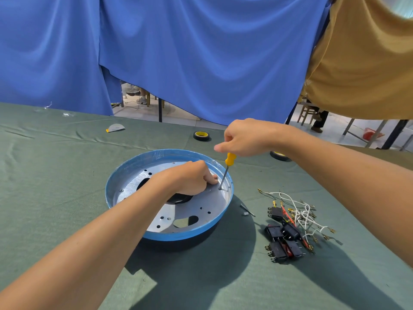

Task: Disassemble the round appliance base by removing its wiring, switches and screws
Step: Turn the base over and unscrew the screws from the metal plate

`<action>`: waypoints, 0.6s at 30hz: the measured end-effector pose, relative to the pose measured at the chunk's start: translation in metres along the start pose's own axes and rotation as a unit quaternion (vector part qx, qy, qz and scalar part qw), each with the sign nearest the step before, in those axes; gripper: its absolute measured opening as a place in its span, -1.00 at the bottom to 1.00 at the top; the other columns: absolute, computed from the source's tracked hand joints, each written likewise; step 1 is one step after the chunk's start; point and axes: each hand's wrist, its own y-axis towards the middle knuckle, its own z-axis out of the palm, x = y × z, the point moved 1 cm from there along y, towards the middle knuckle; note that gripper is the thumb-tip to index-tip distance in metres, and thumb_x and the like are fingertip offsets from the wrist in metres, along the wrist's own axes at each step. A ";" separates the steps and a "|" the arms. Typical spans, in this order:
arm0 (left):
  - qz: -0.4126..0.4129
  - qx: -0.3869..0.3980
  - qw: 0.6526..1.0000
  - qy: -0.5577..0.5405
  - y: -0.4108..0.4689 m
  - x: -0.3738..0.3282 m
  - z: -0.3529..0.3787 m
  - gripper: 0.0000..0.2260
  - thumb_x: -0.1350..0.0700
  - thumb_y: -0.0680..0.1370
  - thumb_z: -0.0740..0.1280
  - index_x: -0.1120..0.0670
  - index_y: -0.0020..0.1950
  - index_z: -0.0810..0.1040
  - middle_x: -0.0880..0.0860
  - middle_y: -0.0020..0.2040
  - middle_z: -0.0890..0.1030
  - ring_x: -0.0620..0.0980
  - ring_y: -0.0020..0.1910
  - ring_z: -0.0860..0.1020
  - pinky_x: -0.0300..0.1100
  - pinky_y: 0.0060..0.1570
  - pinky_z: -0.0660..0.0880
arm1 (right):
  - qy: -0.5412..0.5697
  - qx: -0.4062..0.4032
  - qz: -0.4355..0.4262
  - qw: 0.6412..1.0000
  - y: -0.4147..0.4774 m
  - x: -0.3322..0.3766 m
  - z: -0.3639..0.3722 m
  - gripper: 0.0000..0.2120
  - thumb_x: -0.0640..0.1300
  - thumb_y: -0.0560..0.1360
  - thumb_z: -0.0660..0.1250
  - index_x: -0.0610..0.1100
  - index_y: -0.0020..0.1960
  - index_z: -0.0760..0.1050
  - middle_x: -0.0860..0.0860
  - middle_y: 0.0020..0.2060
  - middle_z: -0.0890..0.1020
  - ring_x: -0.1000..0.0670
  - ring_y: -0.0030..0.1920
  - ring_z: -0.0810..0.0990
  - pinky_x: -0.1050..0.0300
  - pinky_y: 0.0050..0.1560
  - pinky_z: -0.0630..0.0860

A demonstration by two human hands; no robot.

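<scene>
The round appliance base (125,175), blue-rimmed with a silver metal inside, lies open side up on the green table cloth. My right hand (243,136) grips the yellow handle of a screwdriver (226,170), whose tip stands on a screw (220,188) at the base's right inner edge. My left hand (190,177) rests inside the base with curled fingers beside the screwdriver shaft; whether it holds anything is hidden. Another screw (121,190) sits at the left inside. To the right of the base lies a pile of black switches (282,240) and white and red wires (301,214).
A small loose metal part (247,210) lies on the cloth right of the base. Two rolls of black tape (201,135) (279,155) lie behind it, and a paper scrap (115,127) farther left. Blue and tan curtains hang beyond the table's far edge.
</scene>
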 end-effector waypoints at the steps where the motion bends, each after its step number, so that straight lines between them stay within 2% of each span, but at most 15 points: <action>1: 0.000 -0.001 1.000 -0.001 0.000 0.000 0.000 -0.69 0.15 0.65 0.19 -0.12 0.30 0.58 -0.10 0.26 0.60 0.06 0.14 0.52 0.03 0.24 0.45 | -0.013 -0.010 0.014 1.000 0.000 0.000 0.000 -0.56 0.15 0.57 0.18 -0.16 -0.30 0.43 -0.04 -0.39 0.45 -0.04 -0.33 0.41 0.11 -0.37 0.28; 3: 0.000 0.001 1.000 0.004 0.001 0.000 0.000 -0.68 0.17 0.65 0.18 -0.12 0.31 0.57 -0.10 0.26 0.60 0.07 0.14 0.52 0.03 0.23 0.45 | -0.024 -0.025 0.018 0.999 0.000 0.001 0.001 -0.55 0.09 0.58 0.20 -0.18 -0.37 0.36 -0.05 -0.45 0.37 -0.06 -0.36 0.34 0.12 -0.38 0.24; 5: 0.000 0.001 1.000 0.009 0.001 -0.001 0.001 -0.67 0.17 0.65 0.17 -0.13 0.32 0.56 -0.10 0.25 0.60 0.07 0.12 0.52 0.03 0.22 0.47 | -0.004 -0.026 0.001 1.000 0.000 0.002 0.002 -0.71 -0.02 0.53 0.28 -0.23 -0.23 0.52 -0.14 -0.38 0.44 -0.07 -0.28 0.37 0.12 -0.36 0.27; 6: 0.000 0.001 1.000 0.010 0.001 -0.001 0.001 -0.66 0.17 0.66 0.17 -0.13 0.32 0.56 -0.10 0.25 0.60 0.06 0.12 0.52 0.03 0.21 0.47 | 0.012 -0.026 -0.009 1.000 0.000 0.003 0.003 -0.79 -0.05 0.50 0.32 -0.20 -0.13 0.57 -0.14 -0.31 0.51 -0.05 -0.24 0.41 0.14 -0.35 0.31; 9: -0.001 0.001 1.000 0.012 0.001 0.000 0.001 -0.67 0.15 0.66 0.16 -0.14 0.33 0.55 -0.09 0.23 0.60 0.07 0.10 0.52 0.03 0.21 0.47 | 0.056 -0.013 -0.018 0.998 -0.002 0.005 0.000 -0.91 -0.03 0.45 0.39 -0.01 -0.08 0.55 0.05 -0.20 0.56 0.04 -0.18 0.50 0.18 -0.35 0.37; 11: -0.001 0.001 1.000 0.016 0.001 0.000 0.001 -0.67 0.14 0.66 0.16 -0.15 0.33 0.54 -0.09 0.23 0.60 0.06 0.10 0.52 0.02 0.20 0.47 | 0.054 0.018 -0.020 0.998 -0.002 0.005 -0.002 -0.91 -0.01 0.46 0.40 0.03 -0.06 0.54 0.08 -0.14 0.56 0.06 -0.15 0.53 0.18 -0.34 0.41; 13: -0.003 0.000 1.000 0.015 0.001 0.000 0.001 -0.67 0.13 0.66 0.16 -0.16 0.33 0.54 -0.09 0.24 0.60 0.06 0.12 0.52 0.03 0.22 0.47 | 0.038 0.039 -0.014 0.998 0.000 0.005 -0.002 -0.82 0.11 0.49 0.36 0.00 -0.07 0.55 0.05 -0.14 0.58 -0.02 -0.12 0.58 0.14 -0.29 0.49; 15: -0.006 -0.001 1.000 0.012 0.001 0.000 0.002 -0.68 0.11 0.67 0.16 -0.17 0.33 0.54 -0.09 0.22 0.60 0.06 0.11 0.53 0.03 0.22 0.47 | 0.013 0.022 -0.001 1.000 0.001 0.005 -0.001 -0.55 0.27 0.51 0.24 -0.11 -0.22 0.50 0.00 -0.31 0.52 -0.06 -0.26 0.53 0.11 -0.34 0.42; 17: -0.006 -0.001 1.000 0.010 0.001 0.001 0.002 -0.68 0.11 0.67 0.15 -0.16 0.33 0.55 -0.09 0.21 0.61 0.07 0.10 0.53 0.04 0.22 0.47 | 0.006 -0.019 0.011 1.000 0.001 0.006 0.001 -0.46 0.25 0.54 0.20 -0.18 -0.36 0.39 -0.04 -0.44 0.38 -0.04 -0.39 0.35 0.12 -0.42 0.25; 18: -0.005 -0.001 1.000 0.010 0.001 0.001 0.002 -0.68 0.11 0.67 0.15 -0.16 0.32 0.55 -0.09 0.21 0.61 0.07 0.10 0.53 0.04 0.21 0.47 | 0.014 -0.029 0.009 0.999 0.002 0.005 0.003 -0.51 0.17 0.55 0.24 -0.23 -0.33 0.44 -0.06 -0.43 0.38 -0.04 -0.38 0.32 0.12 -0.42 0.23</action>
